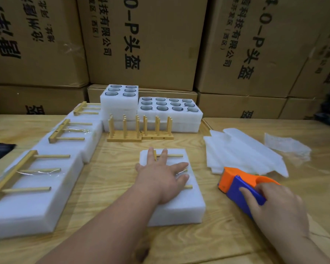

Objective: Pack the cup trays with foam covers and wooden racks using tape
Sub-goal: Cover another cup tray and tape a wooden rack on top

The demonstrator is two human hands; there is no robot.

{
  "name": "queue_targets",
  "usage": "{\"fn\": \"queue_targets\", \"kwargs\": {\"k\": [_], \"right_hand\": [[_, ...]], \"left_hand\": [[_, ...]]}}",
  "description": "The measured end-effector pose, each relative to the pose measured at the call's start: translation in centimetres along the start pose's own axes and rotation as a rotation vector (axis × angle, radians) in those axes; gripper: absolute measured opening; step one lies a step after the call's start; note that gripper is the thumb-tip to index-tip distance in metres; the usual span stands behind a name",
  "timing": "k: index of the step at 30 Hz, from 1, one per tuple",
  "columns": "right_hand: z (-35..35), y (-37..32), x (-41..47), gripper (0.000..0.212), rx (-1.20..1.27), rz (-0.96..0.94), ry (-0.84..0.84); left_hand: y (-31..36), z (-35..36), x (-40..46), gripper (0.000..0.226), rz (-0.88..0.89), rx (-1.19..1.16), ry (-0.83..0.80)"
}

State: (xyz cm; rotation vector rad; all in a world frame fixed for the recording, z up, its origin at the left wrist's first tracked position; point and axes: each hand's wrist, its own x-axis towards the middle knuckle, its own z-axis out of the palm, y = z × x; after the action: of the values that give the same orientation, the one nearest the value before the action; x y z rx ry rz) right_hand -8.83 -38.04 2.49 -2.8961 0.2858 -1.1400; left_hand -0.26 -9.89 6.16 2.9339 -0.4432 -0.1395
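Left hand (161, 176) presses flat, fingers spread, on a wooden rack (176, 155), apparently taped, atop the near foam block (179, 206); right hand (274, 204) grips the tape dispenser (240, 185) just right.

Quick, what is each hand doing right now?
Left hand: open, fingers spread, pressing flat on the wooden rack and foam block.
Right hand: holding the tape dispenser.

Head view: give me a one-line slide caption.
Left hand presses a rack onto a foam pack; right hand holds the tape dispenser.
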Motion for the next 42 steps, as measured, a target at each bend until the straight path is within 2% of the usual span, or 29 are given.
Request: {"fn": "queue_targets", "kwargs": {"k": [2, 4, 7, 10, 12, 14, 18, 22, 25, 28, 32, 35, 37, 39, 42], "right_hand": [[-0.3, -1.4, 0.2, 0.031, 0.168, 0.002, 0.111], [-0.7, -3.9, 0.7, 0.032, 0.436, -0.079, 0.138], [-0.2, -7.9, 1.9, 0.039, 0.915, -0.070, -0.074], [2.7, -10.7, 2.2, 0.040, 1.393, 0.173, -0.332], [4.7, -11.2, 1.4, 0.036, 1.540, 0.322, -0.373], [5.9, -11.1, 0.7, 0.036, 1.566, 0.357, -0.367], [5.8, -11.3, 0.4, 0.069, 1.512, 0.295, -0.492], [5.5, -11.7, 0.3, 0.050, 1.524, 0.279, -0.670], [5.1, -12.1, 0.7, 0.044, 1.634, 0.338, -0.831], [4.3, -12.3, 0.8, 0.041, 1.658, 0.332, -0.868], [4.8, -11.7, 0.5, 0.057, 1.525, 0.269, -0.759], [5.7, -11.2, 0.5, 0.049, 1.493, 0.244, -0.753], [5.6, -11.2, 0.7, 0.045, 1.486, 0.253, -0.778], [5.7, -11.3, 0.7, 0.044, 1.506, 0.267, -0.779], [6.1, -11.3, 0.5, 0.045, 1.528, 0.282, -0.775]], "left_hand": [[0.0, 0.0, 0.1, 0.050, 0.000, -0.003, 0.004], [0.0, 0.1, 0.1, 0.050, -0.003, 0.000, 0.005], [0.1, 0.2, 0.1, 0.055, -0.010, 0.019, 0.024], [0.1, 0.2, 0.1, 0.061, -0.015, 0.024, 0.047], [0.1, 0.2, 0.0, 0.061, -0.015, 0.023, 0.050], [0.2, 0.1, -0.1, 0.062, -0.019, 0.024, 0.050], [0.3, 0.1, -0.1, 0.062, -0.026, 0.025, 0.044], [0.3, 0.1, 0.1, 0.062, -0.025, 0.024, 0.045], [0.1, 0.2, 0.2, 0.064, -0.026, 0.006, 0.051], [0.0, 0.4, 0.2, 0.074, -0.048, -0.059, 0.142], [-0.5, -0.3, 0.1, 0.082, -0.168, -0.437, 0.279], [-2.5, -1.2, -0.6, 0.081, -0.346, -0.805, 0.315], [-3.8, -0.8, -1.2, 0.079, -0.446, -1.114, 0.209], [-4.5, 0.3, -1.6, 0.070, -0.457, -1.415, 0.052], [-5.0, 1.2, -1.8, 0.070, -0.441, -1.521, -0.025]]}}
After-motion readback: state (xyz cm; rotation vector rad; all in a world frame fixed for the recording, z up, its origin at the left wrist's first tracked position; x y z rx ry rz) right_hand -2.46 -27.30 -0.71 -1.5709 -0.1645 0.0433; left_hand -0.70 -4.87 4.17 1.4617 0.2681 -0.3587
